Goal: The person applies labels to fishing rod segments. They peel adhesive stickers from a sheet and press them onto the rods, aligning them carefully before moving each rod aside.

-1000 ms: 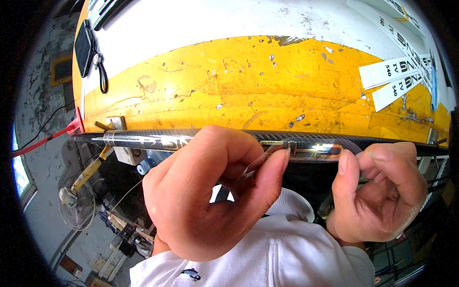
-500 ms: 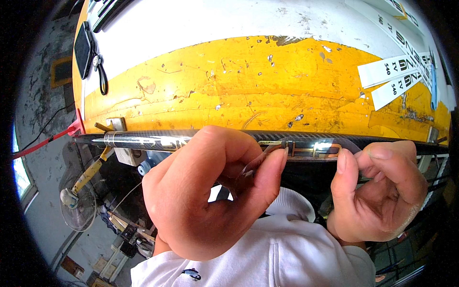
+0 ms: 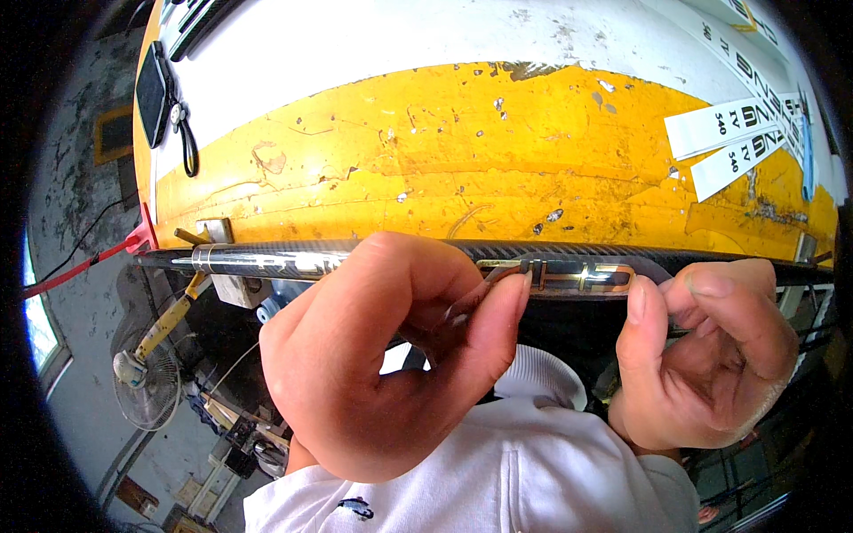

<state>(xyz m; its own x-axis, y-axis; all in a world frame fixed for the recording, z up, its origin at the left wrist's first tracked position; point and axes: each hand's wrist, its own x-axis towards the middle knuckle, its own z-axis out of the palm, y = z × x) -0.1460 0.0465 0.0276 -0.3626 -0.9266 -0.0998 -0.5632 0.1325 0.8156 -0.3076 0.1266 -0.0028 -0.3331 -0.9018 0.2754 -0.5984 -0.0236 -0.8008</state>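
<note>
1. Bench (image 3: 400, 133), one: yellow and white top, scuffed and chipped.
2. Dark tube (image 3: 267, 258), one: woven-pattern surface, lying along the bench's near edge; silvery markings on its left stretch.
3. White shirt (image 3: 462, 462), one: worn by the person, below the hands.
4. Fan (image 3: 147, 386), one: lower left, beyond the bench.
5. Hands, two. Left hand (image 3: 346, 364): thumb and forefinger pinching the film's left end, other fingers mostly hidden. Right hand (image 3: 711, 355): thumb and forefinger pinching the right end, remaining fingers curled.
6. White strips (image 3: 697, 133), black-printed: two ends fanned over the yellow at right; others overlap behind, exact count unclear.
7. Clear film (image 3: 582, 277), one: gold-outlined marks, stretched between both hands at the tube's near side. Contact with tube: cannot tell.
8. Phone (image 3: 153, 93), one: dark, far left, one black strap (image 3: 189, 151) beside it.
9. Slim blue tool (image 3: 808, 169), one: right edge, beside the strips.
</note>
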